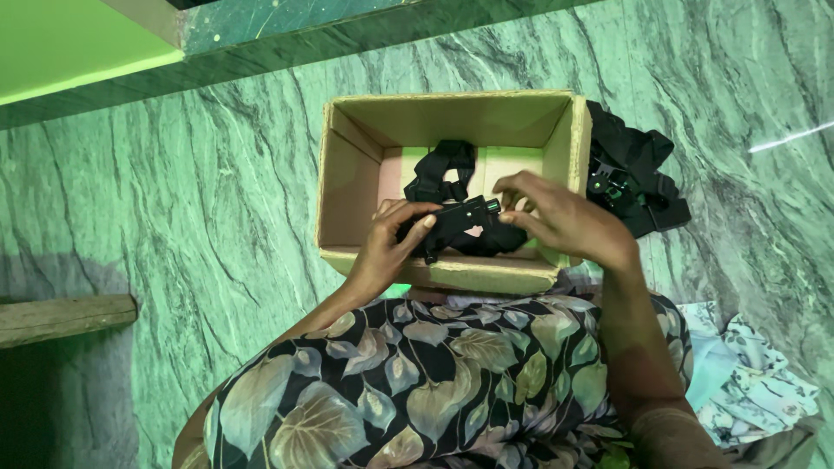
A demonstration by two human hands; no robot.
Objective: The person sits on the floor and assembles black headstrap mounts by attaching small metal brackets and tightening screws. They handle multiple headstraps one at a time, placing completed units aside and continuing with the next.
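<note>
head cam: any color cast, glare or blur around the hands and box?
Head view: strong green cast over the marble floor and cardboard box; a glare streak at the right edge; deep shadow at lower left; left hand, right hand and the black strap mount reasonably sharp, though black detail is crushed.

Box [452, 187] was matt brown corrugated cardboard. Device [460, 215] looked like hard black plastic, slightly glossy; its strap [445, 169] was woven black cloth. Floor [217, 174] was polished veined green marble. Plank [65, 317] was rough wood. Garment [452, 382] was soft leaf-printed cloth.
</note>
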